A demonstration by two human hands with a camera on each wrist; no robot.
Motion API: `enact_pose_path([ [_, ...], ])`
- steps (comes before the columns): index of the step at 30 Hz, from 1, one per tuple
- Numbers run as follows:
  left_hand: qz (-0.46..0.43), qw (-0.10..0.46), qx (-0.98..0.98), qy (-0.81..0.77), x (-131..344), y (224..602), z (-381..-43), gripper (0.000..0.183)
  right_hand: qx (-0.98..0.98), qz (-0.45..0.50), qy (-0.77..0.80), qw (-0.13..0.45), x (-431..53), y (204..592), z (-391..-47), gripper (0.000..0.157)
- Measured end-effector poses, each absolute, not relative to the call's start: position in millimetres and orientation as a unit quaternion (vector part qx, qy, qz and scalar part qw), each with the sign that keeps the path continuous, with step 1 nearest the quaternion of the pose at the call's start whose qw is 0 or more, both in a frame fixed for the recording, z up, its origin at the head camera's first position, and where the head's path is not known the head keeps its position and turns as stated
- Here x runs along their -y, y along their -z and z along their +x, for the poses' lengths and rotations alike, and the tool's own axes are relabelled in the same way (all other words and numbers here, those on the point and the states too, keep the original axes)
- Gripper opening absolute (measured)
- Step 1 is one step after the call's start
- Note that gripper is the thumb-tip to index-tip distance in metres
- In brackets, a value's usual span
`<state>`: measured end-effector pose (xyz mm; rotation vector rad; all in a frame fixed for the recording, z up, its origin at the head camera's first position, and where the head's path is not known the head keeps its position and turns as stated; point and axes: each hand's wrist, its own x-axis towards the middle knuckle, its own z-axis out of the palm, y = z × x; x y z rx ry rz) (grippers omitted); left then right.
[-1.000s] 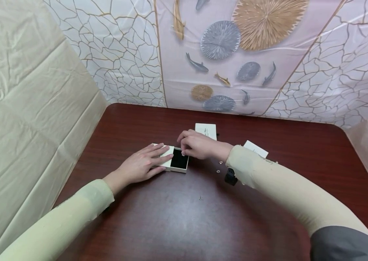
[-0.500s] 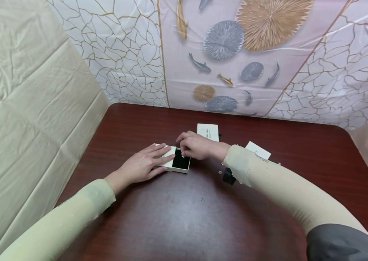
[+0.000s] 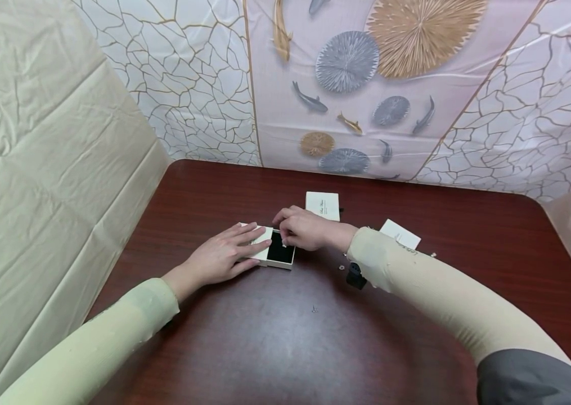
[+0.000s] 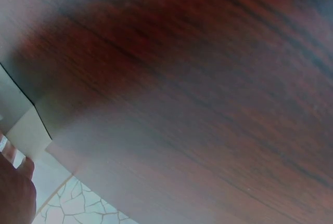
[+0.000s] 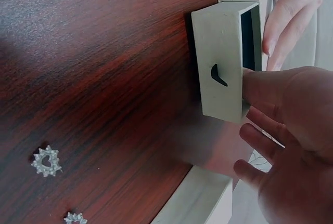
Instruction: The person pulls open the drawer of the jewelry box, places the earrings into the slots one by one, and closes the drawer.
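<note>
A small white slide-out box lies on the table with its tray pulled out to the right, showing a black lining. My left hand rests over the box's cover, fingers straight across the top and thumb along the near side. Above the lining, my right hand pinches a tiny silvery piece, too small to make out. In the right wrist view a fingertip reaches inside the tray, whose front has a black ribbon tab. The left wrist view shows mostly bare table.
A second white box stands behind my right hand, a third by the right forearm. Small silvery ornaments lie on the table, one with a heart-shaped opening. Another tiny piece lies nearer the front. A fabric wall rises behind.
The whole head view has shifted slightly. My right fingertips dip a little lower over the black lining with the silvery piece. The left hand stays in place on the box.
</note>
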<state>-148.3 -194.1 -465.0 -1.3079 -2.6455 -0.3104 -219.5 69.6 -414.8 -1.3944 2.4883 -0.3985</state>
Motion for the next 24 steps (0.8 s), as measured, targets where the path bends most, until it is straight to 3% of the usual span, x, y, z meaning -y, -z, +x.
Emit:
enact_pose_path([
  [8,-0.439,0.086,0.888,0.106,194.0,464.4,-148.4,0.048,-0.870,-0.477,0.101,0.075,-69.0,417.4,-217.7,0.020],
  [24,-0.438,0.083,0.889,0.108,194.2,465.1,-148.3,0.048,-0.867,-0.497,0.023,-0.012,-68.0,418.0,-209.9,0.006],
])
